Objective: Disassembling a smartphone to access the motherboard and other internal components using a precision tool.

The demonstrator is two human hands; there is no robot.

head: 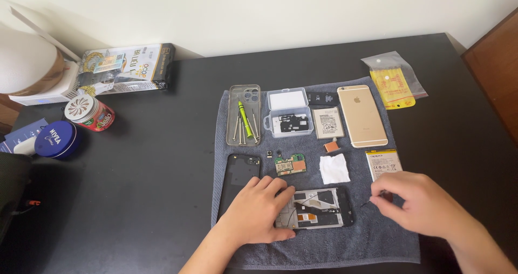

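Phone frame (pixel 318 207): opened up, laid on the grey towel (pixel 302 249).
Left hand (pixel 258 209): pressed flat on the frame, fingers spread.
Right hand (pixel 423 203): pinched shut on a thin tool (pixel 368 202).

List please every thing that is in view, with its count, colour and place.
towel: 1, grey, on table
table: 1, black
opened phone: 1, black, front of towel
back cover: 1, black, towel's left
circuit board: 1, green, centre
gold phone: 1, towel's right
batteries: 2, white
clear case with screwdrivers: 1, towel's top
parts box: 1, clear
wipe: 1, white
yellow bag: 1, far right
tins: 2, red, blue, left
left hand: steadies opened phone
right hand: holds thin tool
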